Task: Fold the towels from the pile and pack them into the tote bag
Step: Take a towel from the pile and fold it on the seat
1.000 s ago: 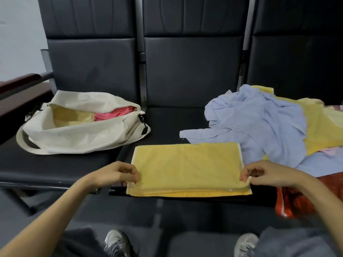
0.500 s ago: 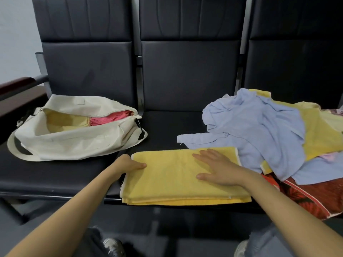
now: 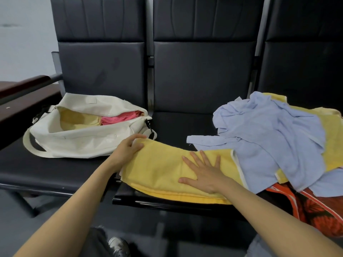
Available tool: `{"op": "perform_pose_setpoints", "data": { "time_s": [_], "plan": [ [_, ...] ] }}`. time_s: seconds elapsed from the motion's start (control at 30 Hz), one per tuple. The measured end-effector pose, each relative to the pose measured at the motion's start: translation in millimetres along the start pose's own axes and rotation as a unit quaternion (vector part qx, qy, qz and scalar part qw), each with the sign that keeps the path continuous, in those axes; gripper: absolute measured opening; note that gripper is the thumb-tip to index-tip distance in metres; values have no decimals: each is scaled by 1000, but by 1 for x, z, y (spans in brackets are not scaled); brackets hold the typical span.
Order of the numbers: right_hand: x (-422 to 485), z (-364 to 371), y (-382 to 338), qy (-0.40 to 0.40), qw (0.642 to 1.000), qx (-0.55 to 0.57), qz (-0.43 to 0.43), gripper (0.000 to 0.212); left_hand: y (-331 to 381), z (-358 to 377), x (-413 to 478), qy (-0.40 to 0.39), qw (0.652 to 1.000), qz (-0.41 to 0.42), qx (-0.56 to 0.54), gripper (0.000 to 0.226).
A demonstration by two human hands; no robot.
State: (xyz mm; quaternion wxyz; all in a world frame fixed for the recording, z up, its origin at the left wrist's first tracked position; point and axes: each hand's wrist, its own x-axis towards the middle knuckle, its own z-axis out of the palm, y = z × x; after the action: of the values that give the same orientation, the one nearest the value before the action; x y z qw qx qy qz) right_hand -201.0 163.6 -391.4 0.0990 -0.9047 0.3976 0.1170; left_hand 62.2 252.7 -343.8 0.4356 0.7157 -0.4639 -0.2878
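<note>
The left hand (image 3: 129, 150) holds the left end of the folded yellow towel (image 3: 163, 169), fingers curled on it. That end is lifted a bit. The right hand (image 3: 204, 175) lies flat on top, fingers straight and spread. The towel sits on the black seat (image 3: 176, 127), lower middle of the frame. The white bag (image 3: 78, 143) lies open at the left with a pink towel (image 3: 120, 118) inside. The pile (image 3: 332, 138) is at the right, with a blue towel (image 3: 269, 130) on top.

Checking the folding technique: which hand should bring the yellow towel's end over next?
Probably left. The left hand holds the raised end of the yellow towel beside the tote bag; the right hand lies flat, pinning its middle.
</note>
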Motion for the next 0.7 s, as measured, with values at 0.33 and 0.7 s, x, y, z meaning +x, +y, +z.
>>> {"op": "perform_pose_setpoints", "data": {
  "time_s": [0.33, 0.7],
  "plan": [
    [-20, -7, -5, 2, 998, 35, -45, 68, 69, 38, -16, -212, 961, -6, -175, 74],
    [-61, -33, 77, 58, 912, 393, 103, 31, 88, 149, -19, -303, 945, 11, -125, 75]
  ]
}}
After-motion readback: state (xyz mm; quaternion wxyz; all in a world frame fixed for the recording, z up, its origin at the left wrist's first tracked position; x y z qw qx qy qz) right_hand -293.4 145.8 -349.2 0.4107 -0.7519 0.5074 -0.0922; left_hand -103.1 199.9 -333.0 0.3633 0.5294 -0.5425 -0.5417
